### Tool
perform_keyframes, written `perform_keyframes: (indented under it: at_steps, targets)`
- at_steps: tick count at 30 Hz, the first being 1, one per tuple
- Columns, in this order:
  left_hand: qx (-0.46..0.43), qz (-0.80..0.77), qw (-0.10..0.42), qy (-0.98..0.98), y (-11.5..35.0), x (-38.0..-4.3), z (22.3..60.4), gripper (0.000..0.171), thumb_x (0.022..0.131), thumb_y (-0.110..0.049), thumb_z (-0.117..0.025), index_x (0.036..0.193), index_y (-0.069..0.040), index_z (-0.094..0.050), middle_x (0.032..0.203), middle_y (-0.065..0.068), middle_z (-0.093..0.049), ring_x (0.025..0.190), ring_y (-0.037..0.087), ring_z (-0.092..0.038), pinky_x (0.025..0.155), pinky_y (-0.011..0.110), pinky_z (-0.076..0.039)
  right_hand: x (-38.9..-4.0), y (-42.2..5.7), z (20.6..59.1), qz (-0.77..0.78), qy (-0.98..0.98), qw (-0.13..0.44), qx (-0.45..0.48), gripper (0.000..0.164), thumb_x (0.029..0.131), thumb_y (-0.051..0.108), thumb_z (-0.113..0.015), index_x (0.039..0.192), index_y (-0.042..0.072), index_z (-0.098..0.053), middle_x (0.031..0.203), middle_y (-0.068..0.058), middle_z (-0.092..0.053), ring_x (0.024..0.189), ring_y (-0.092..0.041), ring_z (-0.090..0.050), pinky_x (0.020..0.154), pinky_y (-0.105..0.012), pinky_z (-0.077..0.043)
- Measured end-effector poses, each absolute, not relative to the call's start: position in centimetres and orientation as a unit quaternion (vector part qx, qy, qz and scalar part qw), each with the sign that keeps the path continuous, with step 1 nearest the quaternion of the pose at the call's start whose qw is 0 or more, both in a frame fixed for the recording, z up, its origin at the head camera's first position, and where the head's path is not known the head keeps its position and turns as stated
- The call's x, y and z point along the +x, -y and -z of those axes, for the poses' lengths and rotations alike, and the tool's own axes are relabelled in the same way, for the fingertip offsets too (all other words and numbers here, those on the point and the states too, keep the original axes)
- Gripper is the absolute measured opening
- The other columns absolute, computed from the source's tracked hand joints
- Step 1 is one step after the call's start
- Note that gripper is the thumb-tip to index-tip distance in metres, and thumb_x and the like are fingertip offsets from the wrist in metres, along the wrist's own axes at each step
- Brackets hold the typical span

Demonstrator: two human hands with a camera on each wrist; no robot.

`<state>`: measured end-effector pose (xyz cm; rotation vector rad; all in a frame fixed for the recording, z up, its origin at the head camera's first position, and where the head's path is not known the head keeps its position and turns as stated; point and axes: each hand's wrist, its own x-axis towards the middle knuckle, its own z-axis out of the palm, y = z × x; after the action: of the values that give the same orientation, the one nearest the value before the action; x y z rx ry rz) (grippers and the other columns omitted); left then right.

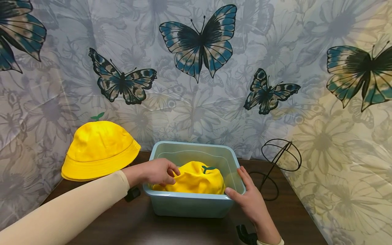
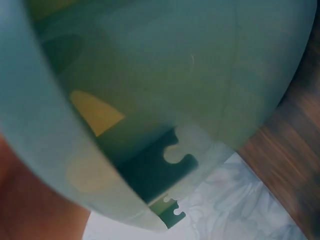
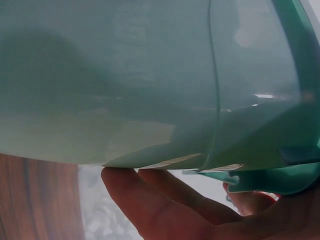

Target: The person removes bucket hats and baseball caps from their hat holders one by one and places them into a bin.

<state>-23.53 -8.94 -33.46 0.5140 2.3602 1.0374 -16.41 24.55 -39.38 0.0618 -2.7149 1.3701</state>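
Note:
A light blue-green plastic basin (image 1: 190, 206) stands on the dark table, with a soft yellow hat (image 1: 199, 180) bearing a green sprout inside it. My left hand (image 1: 156, 172) reaches over the basin's left rim, fingers loosely bent, fingertips right at the hat's left side. At the front right corner my right hand (image 1: 249, 197) holds the rim, thumb on the front edge and fingers along the right side. The right wrist view shows fingers (image 3: 155, 205) against the basin wall (image 3: 125, 100). The basin wall (image 2: 200, 75) fills much of the left wrist view.
Another yellow bucket hat (image 1: 101, 149) with a green sprout stands at the back left, raised above the table (image 1: 183, 231). A black wire stand (image 1: 271, 170) is at the right, close behind my right hand. A butterfly-print cloth (image 1: 196, 112) hangs behind the table.

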Motion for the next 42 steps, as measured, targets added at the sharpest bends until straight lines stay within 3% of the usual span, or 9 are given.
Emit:
perform_keyframes:
  at_steps: [9, 19, 24, 28, 32, 37, 39, 42]
  targets:
    - [0.19, -0.436, 0.252, -0.842, 10.2, -23.2, 32.6, 0.048, 0.086, -0.006, -0.077, 0.131, -0.014, -0.065, 0.119, 0.008, -0.062, 0.097, 0.022, -0.064, 0.079, 0.039, -0.057, -16.4, -24.6, 39.5, -0.448, 0.893, 0.049, 0.018, 0.09, 0.09, 0.047, -0.071, 0.158, 0.009, -0.027, 0.166, -0.002, -0.01, 0.147, -0.04, -0.012, 0.105, -0.074, -0.016]
    - [0.283, -0.484, 0.196, -0.804, 14.9, -22.7, 31.7, 0.058, 0.09, -0.021, -0.075, 0.144, -0.013, -0.054, 0.144, 0.011, -0.05, 0.129, 0.038, -0.049, 0.091, 0.047, -0.052, -16.5, -24.8, 39.7, -0.451, 0.891, 0.049, 0.015, 0.09, 0.09, 0.047, -0.071, 0.158, 0.01, -0.026, 0.166, -0.001, -0.01, 0.147, -0.04, -0.012, 0.105, -0.074, -0.016]
    - [0.315, -0.463, 0.143, -0.816, 17.2, -21.9, 31.7, 0.061, 0.09, -0.028, -0.076, 0.145, -0.017, -0.053, 0.149, 0.008, -0.044, 0.132, 0.037, -0.046, 0.1, 0.055, -0.044, -16.4, -24.9, 39.7, -0.452, 0.891, 0.048, 0.015, 0.09, 0.09, 0.047, -0.071, 0.158, 0.009, -0.027, 0.166, -0.003, -0.01, 0.147, -0.04, -0.012, 0.105, -0.073, -0.016]
    - [0.299, -0.419, 0.083, -0.853, 18.9, -21.2, 31.7, 0.06, 0.087, -0.032, -0.079, 0.142, -0.022, -0.057, 0.149, 0.006, -0.043, 0.132, 0.036, -0.044, 0.096, 0.052, -0.047, -16.4, -24.9, 39.6, -0.454, 0.89, 0.047, 0.016, 0.09, 0.09, 0.046, -0.071, 0.158, 0.009, -0.027, 0.166, -0.002, -0.01, 0.147, -0.04, -0.011, 0.105, -0.073, -0.016]
    - [0.277, -0.387, 0.01, -0.88, 20.8, -20.7, 31.7, 0.061, 0.086, -0.031, -0.08, 0.141, -0.016, -0.059, 0.151, 0.014, -0.039, 0.133, 0.04, -0.039, 0.09, 0.047, -0.052, -16.4, -24.9, 39.6, -0.455, 0.889, 0.047, 0.018, 0.089, 0.09, 0.046, -0.071, 0.158, 0.01, -0.026, 0.166, -0.001, -0.01, 0.147, -0.04, -0.012, 0.105, -0.073, -0.017]
    - [0.243, -0.344, -0.095, -0.902, 23.7, -20.9, 31.6, 0.062, 0.085, -0.023, -0.082, 0.139, -0.004, -0.058, 0.152, 0.021, -0.029, 0.133, 0.047, -0.034, 0.087, 0.055, -0.05, -16.4, -24.7, 39.5, -0.452, 0.891, 0.05, 0.019, 0.089, 0.09, 0.047, -0.071, 0.158, 0.01, -0.028, 0.166, -0.001, -0.011, 0.147, -0.04, -0.013, 0.105, -0.073, -0.018]
    - [0.225, -0.335, -0.12, -0.907, 25.1, -21.2, 31.2, 0.063, 0.085, -0.021, -0.082, 0.139, -0.001, -0.057, 0.153, 0.024, -0.026, 0.128, 0.051, -0.038, 0.085, 0.057, -0.05, -16.4, -24.7, 39.5, -0.449, 0.892, 0.052, 0.02, 0.089, 0.09, 0.048, -0.071, 0.158, 0.01, -0.028, 0.166, -0.002, -0.011, 0.147, -0.041, -0.014, 0.105, -0.073, -0.018]
    - [0.181, -0.323, -0.117, -0.921, 27.2, -21.9, 30.4, 0.068, 0.086, -0.024, -0.081, 0.142, 0.0, -0.053, 0.155, 0.026, -0.02, 0.129, 0.057, -0.032, 0.096, 0.064, -0.041, -16.4, -24.6, 39.5, -0.45, 0.891, 0.054, 0.022, 0.089, 0.09, 0.047, -0.071, 0.158, 0.009, -0.028, 0.165, -0.002, -0.011, 0.147, -0.041, -0.014, 0.105, -0.073, -0.018]
